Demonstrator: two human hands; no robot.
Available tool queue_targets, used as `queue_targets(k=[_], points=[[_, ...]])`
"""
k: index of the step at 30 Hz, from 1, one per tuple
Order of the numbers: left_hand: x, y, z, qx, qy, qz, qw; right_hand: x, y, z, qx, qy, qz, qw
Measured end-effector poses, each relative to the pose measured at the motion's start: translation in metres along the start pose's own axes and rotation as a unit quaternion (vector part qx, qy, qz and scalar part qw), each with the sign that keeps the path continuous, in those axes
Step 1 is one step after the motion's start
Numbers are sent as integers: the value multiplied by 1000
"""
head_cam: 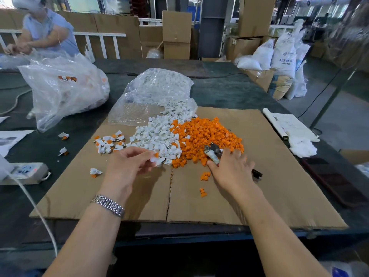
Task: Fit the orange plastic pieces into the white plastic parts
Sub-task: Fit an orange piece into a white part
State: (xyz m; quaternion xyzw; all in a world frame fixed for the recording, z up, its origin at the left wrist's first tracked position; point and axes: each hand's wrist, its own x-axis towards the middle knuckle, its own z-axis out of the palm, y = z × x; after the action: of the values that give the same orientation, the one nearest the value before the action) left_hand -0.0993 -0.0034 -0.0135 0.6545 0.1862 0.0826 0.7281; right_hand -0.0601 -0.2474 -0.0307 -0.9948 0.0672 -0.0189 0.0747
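A dark worktop (229, 92) carries a flattened cardboard sheet (279, 176) that reaches its near edge. Toward the far left corner slumps a large clear plastic bag (60, 92) with orange and white bits showing inside. A second clear bag (155, 90) lies toward the far edge of the cardboard, and white plastic parts (157, 136) spill from its mouth across the middle of the sheet. Touching them on the right is a heap of orange plastic pieces (207, 134). Left of the white heap lies a small cluster of assembled pieces (108, 143), white with orange fitted in, and a few more lie scattered off the cardboard's left edge. Folded papers (289, 124) lie near the worktop's right edge.

The left hand (127, 164), a metal watch (108, 205) on its wrist, pinches a white part with an orange piece (155, 156) at the near edge of the white heap. The right hand (231, 168) lies on the near edge of the orange heap with fingers spread out flat and gripping nothing; a small tool with a wrapped handle (212, 155) lies against its thumb side.
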Motion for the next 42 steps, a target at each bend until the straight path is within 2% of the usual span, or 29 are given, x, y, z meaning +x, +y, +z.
queue_targets(k=[4, 6, 8, 10, 13, 15, 17, 19, 23, 25, 31, 37, 40, 42], points=[[30, -5, -32, 104, 177, 49, 978, 1, -1, 5, -7, 23, 0, 1000], [39, -3, -41, 134, 227, 53, 963, 0, -5, 4, 4, 47, -12, 999], [40, -4, -42, 226, 255, 82, 937, -1, -12, -1, 32, 105, -55, 992], [35, -5, -35, 298, 230, 132, 917, -4, -22, -7, 51, 129, -132, 982], [20, -9, -10, 328, 90, 187, 921, -9, -40, -8, 74, 50, -212, 973], [11, -12, 5, 415, 31, 204, 886, -11, -47, -6, 57, 12, -218, 974], [8, -17, 15, 500, 19, 207, 841, -11, -49, -4, 38, -3, -211, 977], [7, -20, 21, 548, 27, 202, 811, -11, -49, -4, 37, -7, -211, 977], [7, -22, 26, 569, 39, 235, 787, -13, -46, -4, 107, 3, -201, 974], [8, -21, 24, 540, 36, 239, 806, -14, -43, -3, 168, 12, -192, 967], [4, -14, 20, 354, -9, 150, 923, -13, -41, -4, 312, 3, -163, 936], [-6, -7, 21, 201, -78, 80, 973, -17, -42, -8, 512, -48, -107, 851], [-7, -6, 21, 56, -116, 11, 992, -18, -44, -9, 572, -75, -84, 812], [-6, -6, 21, -19, -132, -23, 991, -21, -46, -9, 603, -83, -82, 789]])
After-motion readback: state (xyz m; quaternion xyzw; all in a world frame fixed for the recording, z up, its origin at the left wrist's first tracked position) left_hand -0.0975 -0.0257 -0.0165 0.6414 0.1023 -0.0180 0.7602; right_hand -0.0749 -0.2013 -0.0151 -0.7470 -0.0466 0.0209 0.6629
